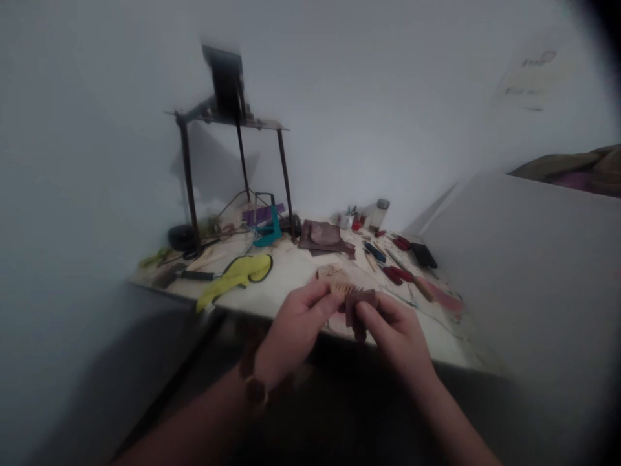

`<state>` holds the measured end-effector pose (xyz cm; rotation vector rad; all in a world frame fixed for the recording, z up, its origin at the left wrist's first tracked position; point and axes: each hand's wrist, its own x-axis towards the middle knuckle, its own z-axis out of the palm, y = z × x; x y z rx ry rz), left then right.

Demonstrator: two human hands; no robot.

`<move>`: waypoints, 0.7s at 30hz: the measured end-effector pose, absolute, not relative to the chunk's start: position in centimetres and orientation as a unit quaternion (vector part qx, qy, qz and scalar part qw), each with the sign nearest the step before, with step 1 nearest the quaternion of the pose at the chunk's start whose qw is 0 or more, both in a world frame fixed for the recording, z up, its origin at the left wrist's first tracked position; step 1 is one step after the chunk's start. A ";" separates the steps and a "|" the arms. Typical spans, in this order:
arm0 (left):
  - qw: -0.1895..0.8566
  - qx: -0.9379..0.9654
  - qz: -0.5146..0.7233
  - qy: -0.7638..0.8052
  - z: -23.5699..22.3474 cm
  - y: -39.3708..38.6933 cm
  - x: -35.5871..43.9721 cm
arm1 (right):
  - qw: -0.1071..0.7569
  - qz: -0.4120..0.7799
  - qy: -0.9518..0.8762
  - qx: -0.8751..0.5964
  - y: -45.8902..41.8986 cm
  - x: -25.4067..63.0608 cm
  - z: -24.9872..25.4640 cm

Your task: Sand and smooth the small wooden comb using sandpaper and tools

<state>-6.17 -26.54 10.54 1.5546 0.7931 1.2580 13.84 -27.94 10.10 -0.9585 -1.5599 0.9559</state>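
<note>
My left hand [295,327] pinches a small tan piece with a toothed, comb-like edge [340,285] at the near edge of the workbench [291,268]. My right hand [392,333] grips a dark brown piece [359,301] that meets the tan one. Both hands are closed, fingers curled round the pieces, held just above the bench edge. The picture is blurred, so I cannot tell how the two pieces join. A watch strap shows on my left wrist [255,388].
A yellow and black shape [237,275] lies at the left. A dark metal stand [233,129] rises at the back, with a teal tool [269,230] beside it. Brown leather pieces [324,237], red-handled tools [400,275], a jar [381,213] and a grey partition [524,272] are to the right.
</note>
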 end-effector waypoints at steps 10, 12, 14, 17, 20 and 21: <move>0.438 0.605 0.539 0.390 10.5 -26.1 -6.1 | 0.513 0.339 -0.659 -0.433 -27.2 14.5 8.8; 0.407 0.610 0.546 0.405 10.3 -26.2 -6.0 | 0.521 0.303 -0.666 -0.439 -27.3 14.4 8.8; 0.377 0.623 0.546 0.414 10.1 -26.4 -5.9 | 0.536 0.262 -0.665 -0.449 -27.3 14.3 8.7; 0.345 0.655 0.540 0.401 9.8 -26.6 -5.9 | 0.541 0.233 -0.668 -0.455 -27.2 14.2 8.5; 0.347 0.662 0.535 0.394 9.5 -26.7 -5.7 | 0.547 0.230 -0.666 -0.453 -27.2 14.1 7.9; 0.353 0.655 0.538 0.397 9.4 -26.7 -5.5 | 0.549 0.228 -0.663 -0.454 -27.3 14.0 7.7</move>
